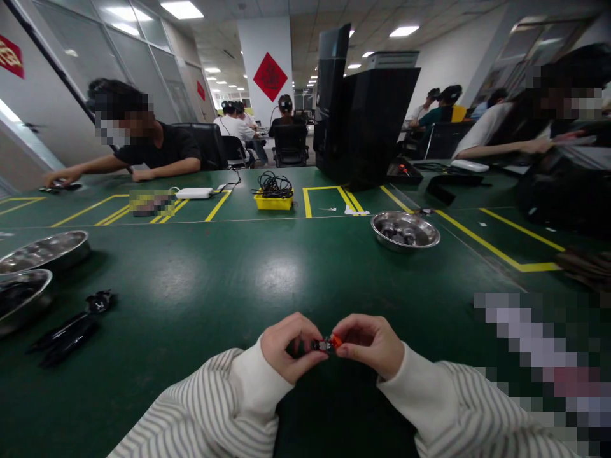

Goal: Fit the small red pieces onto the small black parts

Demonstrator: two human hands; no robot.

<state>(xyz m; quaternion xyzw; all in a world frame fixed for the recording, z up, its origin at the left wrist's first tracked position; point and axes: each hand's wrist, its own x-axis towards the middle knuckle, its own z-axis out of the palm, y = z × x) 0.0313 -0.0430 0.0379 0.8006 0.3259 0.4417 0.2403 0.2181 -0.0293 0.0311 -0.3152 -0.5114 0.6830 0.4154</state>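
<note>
Close to the near edge of the green table (214, 267), both hands meet at one small item. My left hand (292, 346) pinches a small black and metallic part (325, 346) between thumb and fingertips. My right hand (371, 346) is closed on a small orange piece (337, 341), right against that part. Whether the two pieces are joined cannot be made out, as fingers cover much of them. Black plastic-wrapped bundles (71, 334) lie to the left of my hands.
Two metal bowls, one farther (48, 249) and one nearer (23, 299), stand at the left edge. Another metal bowl (405, 232) with dark pieces sits right of centre. Beyond are a yellow tray (273, 201) of black cables and a tall black case (377, 127). Co-workers sit across the table.
</note>
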